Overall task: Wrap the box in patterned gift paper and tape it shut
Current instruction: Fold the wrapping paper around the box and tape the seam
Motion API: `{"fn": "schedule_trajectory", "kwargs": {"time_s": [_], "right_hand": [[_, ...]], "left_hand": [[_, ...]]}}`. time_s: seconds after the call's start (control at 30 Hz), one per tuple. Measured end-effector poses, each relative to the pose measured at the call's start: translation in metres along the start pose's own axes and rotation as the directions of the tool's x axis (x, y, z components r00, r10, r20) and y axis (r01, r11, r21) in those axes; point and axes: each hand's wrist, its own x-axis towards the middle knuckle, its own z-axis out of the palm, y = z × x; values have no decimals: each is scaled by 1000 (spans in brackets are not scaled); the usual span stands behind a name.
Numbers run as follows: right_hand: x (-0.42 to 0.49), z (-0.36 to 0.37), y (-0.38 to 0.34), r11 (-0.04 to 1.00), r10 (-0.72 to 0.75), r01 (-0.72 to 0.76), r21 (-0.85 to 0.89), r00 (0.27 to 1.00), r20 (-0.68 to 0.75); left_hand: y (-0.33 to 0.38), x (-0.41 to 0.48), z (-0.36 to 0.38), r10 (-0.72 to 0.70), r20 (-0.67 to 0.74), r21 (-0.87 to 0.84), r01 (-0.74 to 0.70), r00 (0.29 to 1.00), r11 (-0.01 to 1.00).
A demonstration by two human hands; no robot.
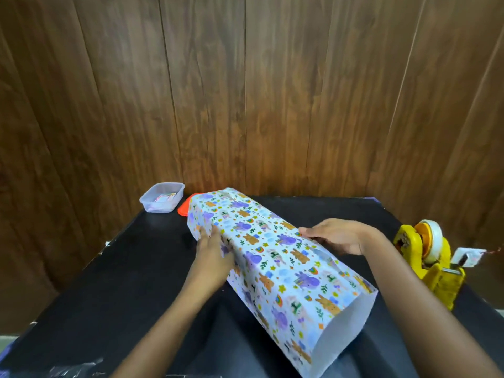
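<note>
Both hands lie flat on the gift paper (275,263), left hand (211,249) pressing its side, right hand (338,236) its top; box presumably hidden between them. Advised: sharpen creases before folding ends.

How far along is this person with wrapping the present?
Done: the patterned gift paper already goes round the box, which it hides, like a sleeve. In hand: the left hand presses its side and the right hand rests along its top edge, fingers straight. Still to do: the near end gapes open, white inside showing, so the ends need folding and taping; the yellow tape dispenser stands at the right.
</note>
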Motion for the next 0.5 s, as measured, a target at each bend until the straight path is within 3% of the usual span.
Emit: {"fn": "schedule_trajectory", "kwargs": {"time_s": [0.07,0.13,0.3,0.4,0.5], "right_hand": [[-4,8,8,986,-4,-2,168,999,37],[-5,15,16,965,-34,28,262,999,19],[-10,38,26,922,-140,134,363,990,-10],[-9,47,38,847,-211,216,487,975,-66],[-9,54,50,827,-310,304,472,948,-66]], "left_hand": [[4,-10,3,-112,24,-410,112,993,905],[4,-14,10,-131,101,-595,166,986,786],[6,3,0,-154,123,-739,194,980,646],[-10,9,-7,-206,136,-748,236,969,620],[-30,0,-10,-200,180,-786,263,963,559]]}}
